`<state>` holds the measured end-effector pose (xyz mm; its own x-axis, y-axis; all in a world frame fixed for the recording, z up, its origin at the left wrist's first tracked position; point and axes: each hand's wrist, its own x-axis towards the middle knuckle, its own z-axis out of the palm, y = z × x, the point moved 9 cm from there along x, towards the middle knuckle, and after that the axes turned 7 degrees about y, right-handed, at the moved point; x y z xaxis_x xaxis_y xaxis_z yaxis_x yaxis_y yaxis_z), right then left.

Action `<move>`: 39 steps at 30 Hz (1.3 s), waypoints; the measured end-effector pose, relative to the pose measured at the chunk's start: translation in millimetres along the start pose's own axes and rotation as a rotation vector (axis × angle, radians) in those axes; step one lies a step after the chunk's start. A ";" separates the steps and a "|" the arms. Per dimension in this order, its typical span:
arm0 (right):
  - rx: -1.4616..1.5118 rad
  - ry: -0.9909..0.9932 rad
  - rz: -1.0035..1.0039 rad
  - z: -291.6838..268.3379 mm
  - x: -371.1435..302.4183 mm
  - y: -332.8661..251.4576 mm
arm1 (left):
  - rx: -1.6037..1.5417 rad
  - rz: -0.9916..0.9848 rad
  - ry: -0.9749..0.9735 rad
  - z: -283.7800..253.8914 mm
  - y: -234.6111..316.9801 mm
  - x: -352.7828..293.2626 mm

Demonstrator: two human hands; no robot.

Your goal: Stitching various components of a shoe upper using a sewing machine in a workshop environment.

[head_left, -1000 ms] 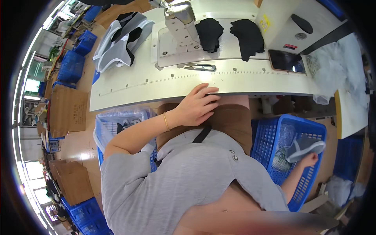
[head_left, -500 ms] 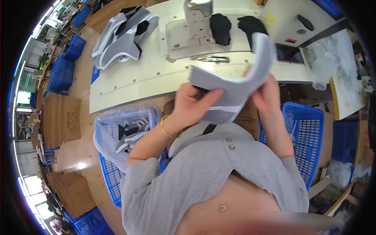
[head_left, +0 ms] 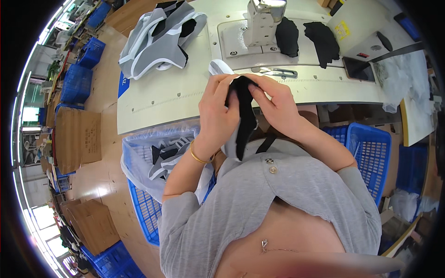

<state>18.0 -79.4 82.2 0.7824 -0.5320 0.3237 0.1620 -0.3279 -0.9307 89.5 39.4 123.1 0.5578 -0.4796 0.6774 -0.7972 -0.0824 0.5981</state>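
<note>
In front of my body, just off the table's near edge, I hold a grey, white and black fabric piece (head_left: 244, 120) with its black side showing. My left hand (head_left: 215, 111) closes on its left edge, thumb against the black side. On the other edge my right hand (head_left: 278, 102) pinches the top between thumb and fingers. A white end of the piece sticks out beyond my left fingers. Just past my hands, thread snips (head_left: 278, 72) lie on the white sewing table (head_left: 157, 113). The sewing machine (head_left: 264, 25) stands behind them.
Grey and white fabric pieces (head_left: 160, 51) are heaped at the table's far left. Two black fabric pieces (head_left: 320, 44) lie right of the machine, near a phone (head_left: 359, 69). A plastic-lined blue basket (head_left: 144, 208) holds more pieces at my left; another blue basket (head_left: 371, 148) stands at my right.
The fabric piece has been turned and folded, so its black side now shows instead of grey. My right hand has come in toward the left, close to my left hand.
</note>
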 end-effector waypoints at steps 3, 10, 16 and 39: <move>-0.135 0.042 -0.071 -9.6 3.2 -4.8 | -0.329 -0.337 -0.156 11.8 -38.0 -0.1; 0.634 -0.354 0.539 23.1 10.0 53.7 | -0.648 -1.115 -0.720 52.0 -90.3 -12.7; 0.353 -0.370 0.458 18.4 25.1 42.1 | -0.096 -0.387 -0.409 30.3 -47.1 54.8; -0.357 0.011 -0.381 -70.9 37.8 39.2 | -0.595 -0.850 -0.383 71.6 -85.9 27.3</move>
<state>11.2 -167.7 70.1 0.7009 -0.3309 0.6318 0.2177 -0.7444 -0.6313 156.7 -29.2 59.5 0.6805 -0.7132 -0.1682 0.1080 -0.1294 0.9857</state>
